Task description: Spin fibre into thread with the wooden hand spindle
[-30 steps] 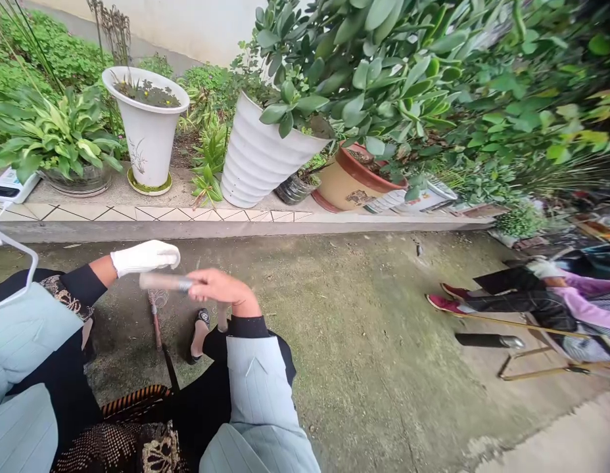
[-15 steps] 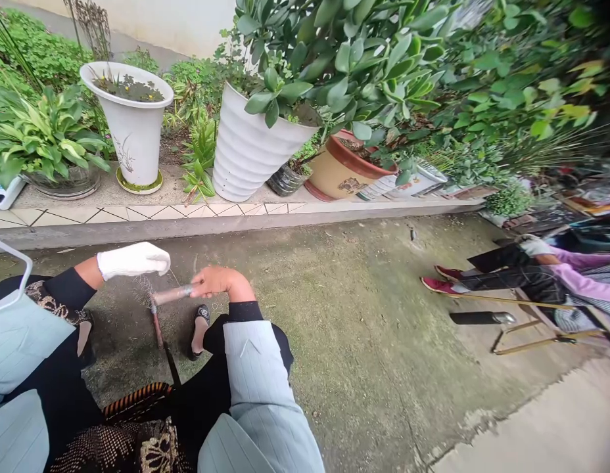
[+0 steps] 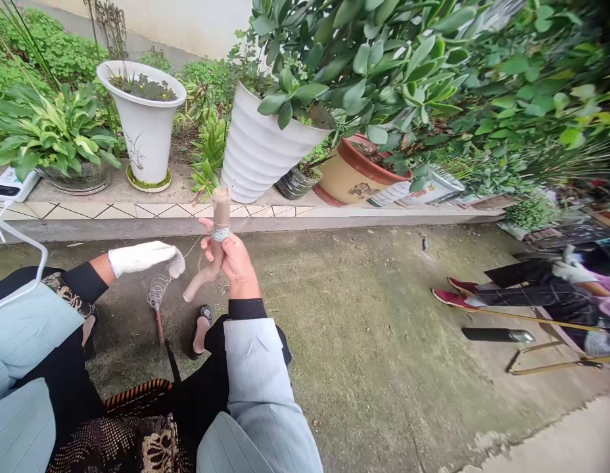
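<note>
My right hand point(image 3: 238, 259), bare, grips a pale brown stick point(image 3: 221, 207) that is bent or forked; it cannot be told which. Thin wire point(image 3: 220, 233) is wound in several turns around the stick, just above my fingers. My left hand point(image 3: 150, 257), in a white glove, pinches the strand of wire leading to those turns. The strand runs taut across the gap between my hands. Beneath my left hand, a loose coil of wire point(image 3: 158, 292) sits at the end of a reddish-brown rod point(image 3: 160, 328) near my feet.
A tiled ledge point(image 3: 53, 211) ahead carries a white flower pot point(image 3: 147, 144), a tilted ridged white planter point(image 3: 265, 151) and a tan pot point(image 3: 354, 174). To the right, a co-worker in red shoes point(image 3: 453, 297) sits by a black cylinder point(image 3: 492, 335) on the concrete ground point(image 3: 359, 328).
My right hand has turned and lifted the stick from lying nearly level to standing upright. My left hand has shifted slightly right, and the wire strand now shows stretched between my hands.
</note>
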Available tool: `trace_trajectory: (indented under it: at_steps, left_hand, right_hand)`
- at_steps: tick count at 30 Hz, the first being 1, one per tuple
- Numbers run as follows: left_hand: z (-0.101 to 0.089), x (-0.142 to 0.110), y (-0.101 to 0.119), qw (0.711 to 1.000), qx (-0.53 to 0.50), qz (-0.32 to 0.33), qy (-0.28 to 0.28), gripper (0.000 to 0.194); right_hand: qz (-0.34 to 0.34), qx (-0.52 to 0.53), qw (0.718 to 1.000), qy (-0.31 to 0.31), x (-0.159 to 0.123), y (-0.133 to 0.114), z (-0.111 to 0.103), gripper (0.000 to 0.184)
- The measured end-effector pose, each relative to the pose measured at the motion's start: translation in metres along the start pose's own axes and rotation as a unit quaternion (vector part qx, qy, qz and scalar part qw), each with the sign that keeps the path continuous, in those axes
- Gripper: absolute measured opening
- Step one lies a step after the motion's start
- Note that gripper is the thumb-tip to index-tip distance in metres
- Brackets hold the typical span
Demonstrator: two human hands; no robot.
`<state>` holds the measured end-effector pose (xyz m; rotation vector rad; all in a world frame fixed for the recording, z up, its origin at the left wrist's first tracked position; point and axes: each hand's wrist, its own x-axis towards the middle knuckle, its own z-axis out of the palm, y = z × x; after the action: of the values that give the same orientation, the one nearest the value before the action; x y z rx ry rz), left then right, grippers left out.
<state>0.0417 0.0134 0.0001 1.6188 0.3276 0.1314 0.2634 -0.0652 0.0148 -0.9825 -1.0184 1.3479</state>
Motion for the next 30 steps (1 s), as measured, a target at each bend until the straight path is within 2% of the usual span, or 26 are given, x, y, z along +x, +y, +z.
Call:
trace_trajectory:
  at_steps: [2, 7, 10, 12, 14, 15, 17, 20, 22, 26, 28, 30]
  left_hand:
    - [-0.002, 0.000, -0.002, 1.000, 0.011, 0.016, 0.017, 0.055]
    - [-0.005, 0.002, -0.003, 0.995, -0.016, 0.049, 0.080, 0.039]
    - [-0.005, 0.002, -0.008, 0.987, -0.051, 0.060, 0.142, 0.032]
    - [-0.004, 0.001, -0.010, 0.979, -0.077, 0.065, 0.177, 0.030]
    - [-0.003, -0.001, -0.010, 0.975, -0.109, 0.063, 0.182, 0.030]
    - [-0.002, -0.003, -0.009, 0.979, -0.116, 0.048, 0.159, 0.031]
    - [-0.001, -0.006, -0.006, 0.992, -0.102, -0.008, 0.075, 0.032]
    - [0.000, -0.010, -0.004, 0.996, -0.022, -0.077, -0.042, 0.032]
    - [0.000, -0.010, -0.007, 0.995, 0.041, -0.069, -0.066, 0.030]
    - [-0.001, -0.008, -0.014, 0.982, 0.127, -0.044, -0.130, 0.025]
    - [0.000, -0.008, -0.015, 0.974, 0.144, -0.043, -0.171, 0.026]
    - [0.002, -0.010, -0.014, 0.973, 0.177, -0.019, -0.149, 0.025]
  right_hand:
    - [-0.023, 0.030, 0.999, 0.034, 0.003, -0.001, 0.001, 0.056]
    - [-0.054, 0.074, 0.987, 0.134, 0.007, -0.005, -0.008, 0.043]
    - [-0.038, 0.068, 0.981, 0.178, 0.008, -0.006, -0.018, 0.039]
    - [-0.015, 0.067, 0.980, 0.185, 0.007, -0.006, -0.023, 0.038]
    - [0.008, 0.058, 0.981, 0.185, 0.007, -0.006, -0.028, 0.038]
    - [0.017, 0.052, 0.981, 0.188, 0.006, -0.006, -0.030, 0.038]
    - [0.029, 0.037, 0.979, 0.199, 0.005, -0.006, -0.032, 0.039]
    - [0.065, -0.024, 0.977, 0.204, 0.004, -0.004, -0.035, 0.041]
    - [0.099, -0.131, 0.964, 0.208, 0.003, -0.001, -0.035, 0.040]
    - [0.150, -0.351, 0.906, 0.183, 0.004, 0.007, -0.035, 0.031]
    - [0.172, -0.398, 0.890, 0.137, 0.005, 0.011, -0.036, 0.028]
    - [0.202, -0.412, 0.883, 0.096, 0.006, 0.014, -0.037, 0.025]
